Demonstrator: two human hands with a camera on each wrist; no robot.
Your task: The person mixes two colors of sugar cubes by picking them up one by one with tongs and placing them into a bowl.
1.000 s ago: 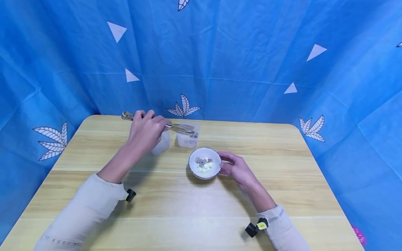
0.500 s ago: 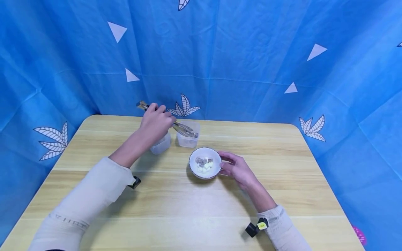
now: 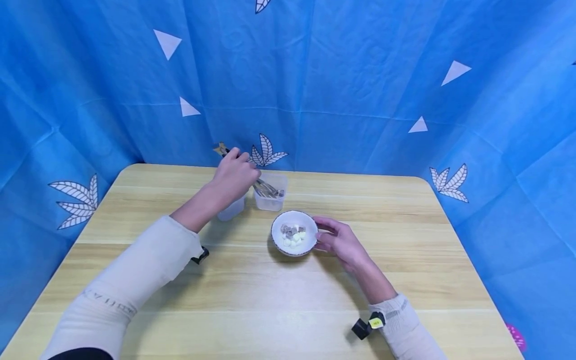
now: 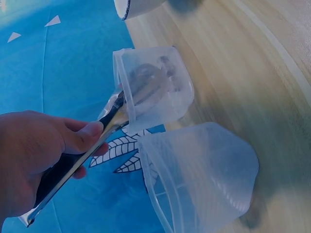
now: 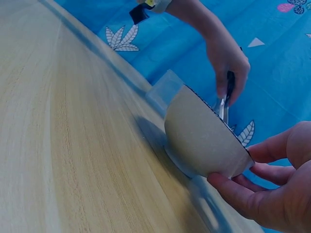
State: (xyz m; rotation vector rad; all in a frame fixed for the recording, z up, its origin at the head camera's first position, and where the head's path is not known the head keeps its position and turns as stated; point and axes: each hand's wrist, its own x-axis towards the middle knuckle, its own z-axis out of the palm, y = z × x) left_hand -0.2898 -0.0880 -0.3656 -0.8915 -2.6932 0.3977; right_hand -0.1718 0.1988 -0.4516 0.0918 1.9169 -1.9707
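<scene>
My left hand (image 3: 236, 175) grips metal serving tongs (image 4: 116, 115) with dark handle sections. The tongs slant down into a clear plastic container (image 3: 270, 204), their tips among a few small grey-brown pieces (image 4: 167, 65). In the left wrist view the tips show blurred through its wall. In front of my right hand (image 3: 339, 245) stands a white bowl (image 3: 292, 218) with a dark-patterned rim. Thumb and fingers hold the bowl's right side, fingertips at the rim and thumb lower down in the right wrist view. Grey-brown chunks (image 3: 289, 231) and white pieces (image 3: 293, 241) lie together inside the bowl.
A second clear plastic container (image 4: 214, 170) stands left of the first, partly hidden under my left forearm in the head view. The wooden table (image 3: 288, 300) ends at a blue curtain (image 3: 351, 90) along the back.
My left hand has moved right with the tongs, which have gone from nearly level to steeply tilted, tips lower in the container. My right hand and the bowl have stayed put.
</scene>
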